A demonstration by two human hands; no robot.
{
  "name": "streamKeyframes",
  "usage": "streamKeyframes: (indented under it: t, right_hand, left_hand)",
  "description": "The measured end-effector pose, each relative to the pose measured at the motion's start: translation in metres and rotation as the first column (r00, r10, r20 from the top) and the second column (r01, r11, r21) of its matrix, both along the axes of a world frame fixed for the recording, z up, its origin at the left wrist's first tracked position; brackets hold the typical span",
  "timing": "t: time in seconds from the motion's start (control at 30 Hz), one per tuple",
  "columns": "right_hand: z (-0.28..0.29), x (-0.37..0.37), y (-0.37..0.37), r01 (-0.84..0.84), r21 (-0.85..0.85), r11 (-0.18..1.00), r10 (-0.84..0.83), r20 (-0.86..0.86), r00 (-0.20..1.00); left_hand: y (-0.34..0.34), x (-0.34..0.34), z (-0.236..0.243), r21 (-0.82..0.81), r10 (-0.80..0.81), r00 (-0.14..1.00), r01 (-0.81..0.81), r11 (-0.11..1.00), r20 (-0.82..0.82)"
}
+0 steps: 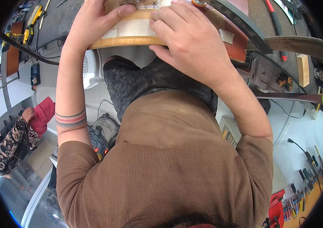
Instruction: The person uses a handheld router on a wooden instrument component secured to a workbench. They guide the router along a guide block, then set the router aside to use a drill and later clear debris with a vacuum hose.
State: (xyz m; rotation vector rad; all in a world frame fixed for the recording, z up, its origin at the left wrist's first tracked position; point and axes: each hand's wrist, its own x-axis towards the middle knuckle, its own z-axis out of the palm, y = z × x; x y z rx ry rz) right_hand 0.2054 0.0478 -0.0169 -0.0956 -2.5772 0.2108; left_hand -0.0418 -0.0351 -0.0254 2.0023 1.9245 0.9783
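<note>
A pale wooden piece (127,41) with a curved edge and pale tape patches lies across the top of the view, at the bench's front. My left hand (99,21) grips its left part, thumb over the top, other fingers mostly cut off by the frame. My right hand (184,41) wraps its fingers over the right part, thumb at the front edge. Between them, at the back, part of a clear plastic piece (146,5) shows, partly cut off. A reddish-brown board (235,49) lies to the right, beside a long dark bar (243,26).
Dark bench surfaces (55,22) carry tools and cables. A saw-like blade (290,43) juts right. A drill (285,81) sits at right, above a wall tool rack (305,188). A vacuum-like machine (102,131) is on the floor. Another person (11,148) with red cloth is at left.
</note>
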Motion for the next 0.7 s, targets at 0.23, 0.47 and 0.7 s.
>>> streamKeyframes:
  t: [0.23,0.47,0.7]
  right_hand:
    - [-0.001,-0.002,-0.001,-0.005,0.039,0.999,0.004,0.015,1.0]
    - [0.003,-0.003,-0.002,-0.014,0.005,1.0,0.014,0.003,1.0]
    - [-0.02,-0.007,0.001,-0.059,-0.071,0.996,0.052,-0.108,0.993]
  left_hand:
    - [-0.002,-0.002,0.0,0.004,-0.006,1.0,0.006,1.0,-0.019]
    - [-0.004,-0.003,0.001,0.003,-0.023,1.0,0.023,1.0,0.003]
    - [-0.004,-0.004,0.001,0.002,-0.025,1.0,0.025,1.0,-0.012]
